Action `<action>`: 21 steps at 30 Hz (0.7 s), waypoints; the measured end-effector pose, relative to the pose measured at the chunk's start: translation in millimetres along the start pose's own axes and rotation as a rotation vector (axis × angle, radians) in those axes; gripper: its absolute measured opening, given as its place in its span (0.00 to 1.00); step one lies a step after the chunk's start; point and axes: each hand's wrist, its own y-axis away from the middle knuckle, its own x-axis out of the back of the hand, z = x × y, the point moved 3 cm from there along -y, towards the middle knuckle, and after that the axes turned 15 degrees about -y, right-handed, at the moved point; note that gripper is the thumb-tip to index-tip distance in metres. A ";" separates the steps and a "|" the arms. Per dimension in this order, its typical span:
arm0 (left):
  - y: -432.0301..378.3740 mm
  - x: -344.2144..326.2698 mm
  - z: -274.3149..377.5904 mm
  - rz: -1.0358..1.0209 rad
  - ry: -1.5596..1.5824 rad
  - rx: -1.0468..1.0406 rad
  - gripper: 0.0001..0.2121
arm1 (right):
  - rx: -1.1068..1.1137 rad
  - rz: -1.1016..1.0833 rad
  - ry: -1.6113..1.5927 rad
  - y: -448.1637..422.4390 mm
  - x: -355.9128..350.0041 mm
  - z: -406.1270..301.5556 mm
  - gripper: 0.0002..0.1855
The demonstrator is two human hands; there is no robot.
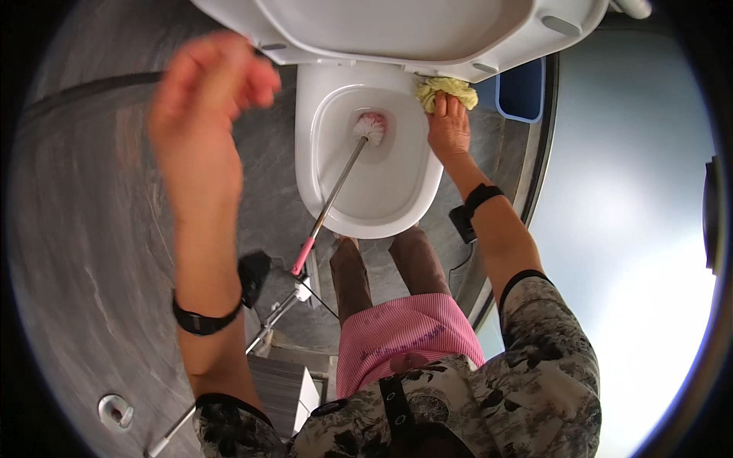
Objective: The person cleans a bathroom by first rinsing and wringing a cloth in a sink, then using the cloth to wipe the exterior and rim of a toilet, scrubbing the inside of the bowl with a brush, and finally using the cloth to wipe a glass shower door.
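My right hand (449, 126) presses a crumpled yellow cloth (445, 93) on the back right rim of the white toilet bowl (309, 172), close to the seat hinge. Raised on the left, my left hand (200, 109) is blurred; its fingers are partly curled and I see nothing in them. A toilet brush (345, 172) leans in the bowl. Its pink and white bristles rest at the bottom, and its pink grip pokes out over the front left rim. The toilet seat and lid (412, 34) stand raised at the back.
A blue bin (519, 91) stands right of the toilet, beside a frosted glass panel (618, 189). Behind the brush grip runs a metal pole (275, 318). A grey cabinet (275, 389) is at lower left, near a round wall fitting (115, 412). Dark stone-look tiles cover wall and floor.
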 end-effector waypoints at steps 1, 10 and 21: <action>24.5 0.6 -32.4 -0.051 -0.060 0.016 0.06 | 0.049 0.043 0.071 -0.1 6.9 6.0 0.25; 255.6 39.5 -247.5 -0.500 -0.837 0.558 0.20 | -0.412 -0.076 -0.601 102.8 -18.5 -13.3 0.07; 290.3 56.2 -229.9 -0.547 -0.527 0.610 0.14 | 0.345 0.170 -0.370 -62.0 -98.9 -155.4 0.16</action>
